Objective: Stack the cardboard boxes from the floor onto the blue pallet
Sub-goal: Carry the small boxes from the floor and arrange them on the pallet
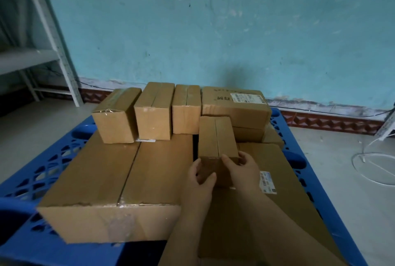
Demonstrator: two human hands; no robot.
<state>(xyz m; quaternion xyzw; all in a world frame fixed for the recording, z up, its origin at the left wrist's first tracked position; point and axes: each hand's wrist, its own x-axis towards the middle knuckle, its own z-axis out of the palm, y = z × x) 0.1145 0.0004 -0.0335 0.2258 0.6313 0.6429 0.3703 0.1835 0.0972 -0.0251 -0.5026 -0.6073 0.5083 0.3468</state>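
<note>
The small cardboard box (217,137) in hand looks light: both hands manage it by its near end alone, and its walls keep a crisp, stiff shape. A taped seam runs down its top, so the flaps should stay closed. Plain cardboard gives good friction; the safest hold is probably across the two side faces near the bottom edge, rather than on the seam.

The left hand (201,177) curls around the near left corner, fingers on the left side and thumb on the end face. The right hand (240,166) is wrapped over the near right corner, thumb on top and fingers down the right side. Both are partly closed and gripping the box.

It sits low among the stack on the blue pallet (40,169), beside the large front carton (119,182) and above the labelled flat carton (275,171). Whether it already rests on a surface cannot be told. Three similar small boxes (154,112) stand behind, left.
</note>
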